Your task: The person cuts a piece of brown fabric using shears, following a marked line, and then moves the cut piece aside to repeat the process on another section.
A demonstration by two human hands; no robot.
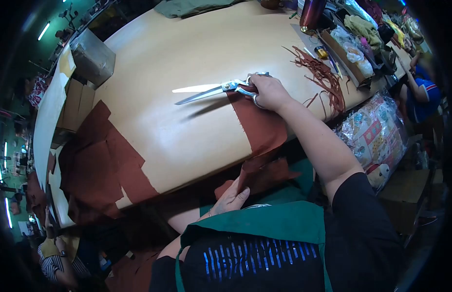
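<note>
My right hand (270,91) is closed round the handles of large metal scissors (227,86), whose blades are parted and point left over the table (172,141). Under that hand lies a strip of reddish-brown fabric (260,127) with a frayed left edge; it runs down over the table's front edge. Low at my lap, my left hand (231,198) pinches a folded piece of brown fabric (265,176) between thumb and fingers. More brown fabric pieces (106,160) lie overlapping at the table's left end.
Thin brown offcuts (323,80) lie in a tangle at the right, beside a long box (345,56) of odds and ends. A plastic-wrapped bundle (377,138) stands off the right edge. A metal box (93,56) is at the left. Other people are at both sides.
</note>
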